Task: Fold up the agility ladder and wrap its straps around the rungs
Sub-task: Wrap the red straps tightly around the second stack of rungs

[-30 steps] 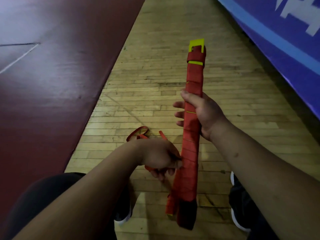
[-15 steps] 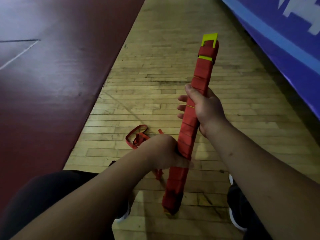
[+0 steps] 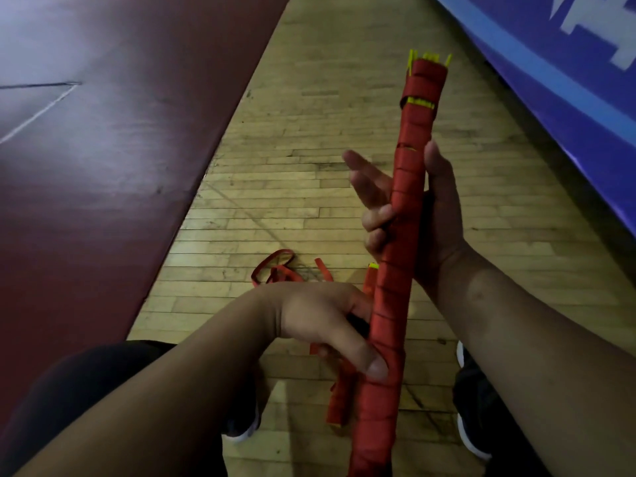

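Note:
The folded agility ladder (image 3: 406, 208) is a long bundle of yellow rungs wound in red strap, held nearly upright in front of me, yellow rung ends showing at its top. My right hand (image 3: 430, 215) grips its middle with thumb and lower fingers; two fingers stick out loose to the left. My left hand (image 3: 330, 325) clamps the lower part, thumb pressed across the wrap. Loose red strap (image 3: 275, 270) lies in a tangle on the floor behind my left hand. A second red piece (image 3: 339, 397) hangs beside the bundle's bottom end.
Wooden plank floor (image 3: 309, 132) runs ahead. A dark red mat (image 3: 103, 166) covers the left side. A blue padded wall panel (image 3: 568, 80) slants along the right. My dark-trousered knees and black shoes with white soles (image 3: 471, 432) sit at the bottom.
The bundle has turned and come closer, its top now showing several rung ends. My right hand's upper fingers have loosened. My left hand slid lower along the wrap.

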Tool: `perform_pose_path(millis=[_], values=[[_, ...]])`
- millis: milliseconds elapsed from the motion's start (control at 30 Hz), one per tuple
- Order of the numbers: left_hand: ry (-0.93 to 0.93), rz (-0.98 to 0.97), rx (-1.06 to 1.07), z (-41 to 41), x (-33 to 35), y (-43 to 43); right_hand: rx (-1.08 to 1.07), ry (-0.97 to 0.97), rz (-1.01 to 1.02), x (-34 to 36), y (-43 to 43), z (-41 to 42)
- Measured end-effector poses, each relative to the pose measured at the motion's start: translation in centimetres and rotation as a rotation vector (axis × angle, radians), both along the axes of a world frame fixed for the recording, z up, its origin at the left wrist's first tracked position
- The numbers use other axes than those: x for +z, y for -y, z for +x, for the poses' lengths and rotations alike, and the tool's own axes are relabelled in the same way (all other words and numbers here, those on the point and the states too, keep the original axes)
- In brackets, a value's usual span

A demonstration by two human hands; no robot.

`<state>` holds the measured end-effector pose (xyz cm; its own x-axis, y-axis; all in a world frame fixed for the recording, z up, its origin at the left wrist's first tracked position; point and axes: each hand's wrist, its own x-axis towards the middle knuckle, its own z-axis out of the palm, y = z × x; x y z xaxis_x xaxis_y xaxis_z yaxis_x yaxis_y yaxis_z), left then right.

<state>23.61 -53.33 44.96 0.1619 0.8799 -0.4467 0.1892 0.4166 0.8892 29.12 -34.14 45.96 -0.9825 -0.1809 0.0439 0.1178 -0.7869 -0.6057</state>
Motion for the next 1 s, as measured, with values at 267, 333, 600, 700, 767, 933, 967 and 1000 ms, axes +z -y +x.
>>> perform_pose_path(millis=[267, 333, 600, 700, 767, 933, 967, 1000], values=[[-0.056, -0.071, 0.014, -0.7, -0.5, -0.2, -0.155, 0.095, 0.106, -0.1, 0.1, -0.3], [-0.091, -0.082, 0.026, -1.0, -0.6, -0.2, -0.211, 0.130, 0.179, 0.0, 0.4, -0.4], [-0.282, -0.207, 0.141, -1.5, -1.3, -0.5, -0.342, 0.258, 0.431, 0.1, 0.9, -0.8], [-0.329, -0.259, 0.179, -1.9, -1.5, -0.5, -0.388, 0.313, 0.522, 0.1, 1.5, -1.1], [-0.371, -0.306, 0.192, -1.8, -1.8, -0.7, -0.410, 0.345, 0.581, -0.2, 1.8, -1.4], [-0.417, -0.405, 0.242, -0.8, -2.1, -1.0, -0.571, 0.416, 0.703, -2.2, 2.2, -2.1], [-0.465, -0.405, 0.264, -0.4, -2.3, -1.2, -0.605, 0.438, 0.705, -2.6, 2.3, -2.2], [-0.534, -0.403, 0.285, -0.1, -2.5, -1.3, -0.639, 0.460, 0.707, -2.9, 2.4, -2.3]])
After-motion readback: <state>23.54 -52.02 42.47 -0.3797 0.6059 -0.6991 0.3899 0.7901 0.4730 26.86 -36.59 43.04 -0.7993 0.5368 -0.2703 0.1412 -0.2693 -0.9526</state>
